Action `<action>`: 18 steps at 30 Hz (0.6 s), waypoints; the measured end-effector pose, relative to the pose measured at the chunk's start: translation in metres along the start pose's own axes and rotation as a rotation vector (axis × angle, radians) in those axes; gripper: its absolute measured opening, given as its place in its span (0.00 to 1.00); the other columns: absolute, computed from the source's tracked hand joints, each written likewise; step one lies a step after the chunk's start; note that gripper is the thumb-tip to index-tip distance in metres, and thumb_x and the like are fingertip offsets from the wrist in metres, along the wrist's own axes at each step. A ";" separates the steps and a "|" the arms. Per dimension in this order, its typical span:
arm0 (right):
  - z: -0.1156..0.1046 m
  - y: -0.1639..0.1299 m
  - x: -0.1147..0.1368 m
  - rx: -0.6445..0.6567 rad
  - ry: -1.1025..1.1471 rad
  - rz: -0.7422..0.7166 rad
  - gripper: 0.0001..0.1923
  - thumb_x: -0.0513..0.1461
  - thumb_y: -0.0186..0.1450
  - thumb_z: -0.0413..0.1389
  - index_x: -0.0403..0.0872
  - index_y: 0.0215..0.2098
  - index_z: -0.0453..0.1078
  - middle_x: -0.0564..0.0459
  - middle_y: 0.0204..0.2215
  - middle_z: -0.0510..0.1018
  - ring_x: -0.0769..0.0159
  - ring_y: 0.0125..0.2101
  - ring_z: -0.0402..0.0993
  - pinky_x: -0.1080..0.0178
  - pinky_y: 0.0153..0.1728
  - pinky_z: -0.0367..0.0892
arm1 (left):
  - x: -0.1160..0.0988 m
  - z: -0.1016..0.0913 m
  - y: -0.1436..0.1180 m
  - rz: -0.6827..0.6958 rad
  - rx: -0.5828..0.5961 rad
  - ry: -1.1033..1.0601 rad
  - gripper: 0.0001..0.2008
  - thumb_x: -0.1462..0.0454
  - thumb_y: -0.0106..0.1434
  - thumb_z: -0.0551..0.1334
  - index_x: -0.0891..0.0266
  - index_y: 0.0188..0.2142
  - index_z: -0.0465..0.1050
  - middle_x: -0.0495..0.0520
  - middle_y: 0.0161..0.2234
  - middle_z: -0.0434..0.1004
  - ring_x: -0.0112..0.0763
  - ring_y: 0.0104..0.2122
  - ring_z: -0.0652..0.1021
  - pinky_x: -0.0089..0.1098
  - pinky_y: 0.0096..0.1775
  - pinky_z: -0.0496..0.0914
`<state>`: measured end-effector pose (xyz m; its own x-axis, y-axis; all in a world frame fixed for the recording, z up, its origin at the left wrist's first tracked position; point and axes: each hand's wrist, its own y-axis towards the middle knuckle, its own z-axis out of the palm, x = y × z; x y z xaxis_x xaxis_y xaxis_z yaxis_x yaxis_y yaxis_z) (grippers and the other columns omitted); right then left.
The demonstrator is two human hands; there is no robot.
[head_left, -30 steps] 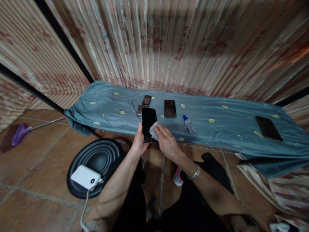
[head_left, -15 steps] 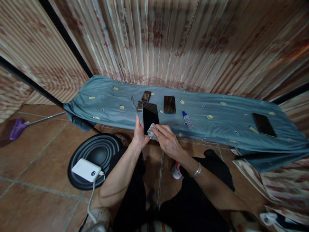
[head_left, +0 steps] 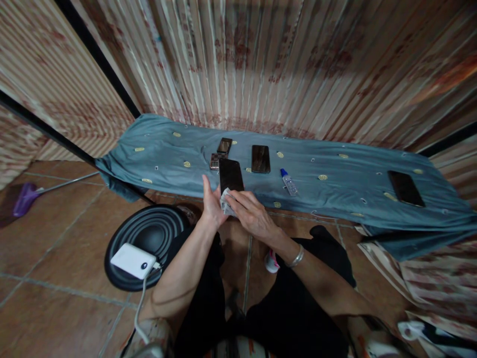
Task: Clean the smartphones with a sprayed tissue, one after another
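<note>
My left hand (head_left: 213,208) holds a dark smartphone (head_left: 230,175) from below, its thumb raised clear of the phone's left edge. A crumpled white cloth or tissue (head_left: 225,203) is pinched in my right hand (head_left: 253,214) and pressed on the phone's lower end. Just beyond the phone, a small checkered item (head_left: 217,161) and another small dark phone-like item (head_left: 224,145) lie on the blue cloth (head_left: 167,169). To their right are a second dark phone (head_left: 261,159) and a clear bottle with a blue cap (head_left: 289,182).
Another dark phone (head_left: 406,188) lies at the cloth's right end. By my left leg, a white power bank (head_left: 133,260) with a cable rests on a black round stool (head_left: 112,238). A purple broom (head_left: 25,199) is on the tiled floor. Striped curtains (head_left: 238,64) hang behind.
My right hand has slid the white cloth slightly left across the phone's lower end. My left thumb has lifted away from the phone's edge.
</note>
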<state>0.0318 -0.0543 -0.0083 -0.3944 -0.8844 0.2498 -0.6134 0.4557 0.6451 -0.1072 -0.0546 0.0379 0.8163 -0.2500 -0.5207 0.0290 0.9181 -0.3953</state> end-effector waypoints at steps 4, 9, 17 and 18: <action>-0.006 -0.007 -0.007 -0.014 -0.028 0.027 0.21 0.33 0.73 0.46 0.43 0.63 0.66 0.39 0.55 0.76 0.55 0.54 0.72 0.50 0.55 0.72 | -0.006 -0.001 0.001 0.061 0.019 -0.076 0.41 0.35 0.64 0.41 0.65 0.44 0.78 0.62 0.38 0.84 0.44 0.44 0.82 0.42 0.47 0.76; -0.006 -0.007 -0.002 -0.027 -0.046 0.000 0.20 0.32 0.73 0.47 0.40 0.61 0.67 0.38 0.54 0.76 0.55 0.54 0.72 0.51 0.55 0.73 | 0.000 0.001 -0.001 0.046 -0.026 -0.045 0.40 0.36 0.64 0.41 0.64 0.38 0.79 0.61 0.35 0.83 0.42 0.41 0.83 0.39 0.45 0.77; 0.004 0.009 0.008 -0.056 -0.005 -0.069 0.20 0.34 0.73 0.46 0.41 0.60 0.68 0.41 0.55 0.77 0.56 0.54 0.72 0.52 0.54 0.74 | 0.009 -0.001 -0.002 0.015 -0.083 0.035 0.37 0.36 0.64 0.47 0.65 0.35 0.78 0.56 0.24 0.80 0.37 0.32 0.83 0.34 0.39 0.77; 0.005 0.009 0.007 -0.053 -0.003 -0.060 0.20 0.34 0.73 0.46 0.42 0.60 0.68 0.41 0.55 0.77 0.56 0.54 0.72 0.52 0.54 0.74 | 0.009 -0.002 -0.002 0.013 -0.090 0.048 0.36 0.36 0.63 0.49 0.65 0.34 0.78 0.56 0.24 0.80 0.37 0.32 0.83 0.34 0.39 0.77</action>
<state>0.0200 -0.0557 -0.0041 -0.3604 -0.9094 0.2075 -0.5988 0.3961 0.6961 -0.1011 -0.0594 0.0327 0.7874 -0.2549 -0.5613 -0.0353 0.8904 -0.4538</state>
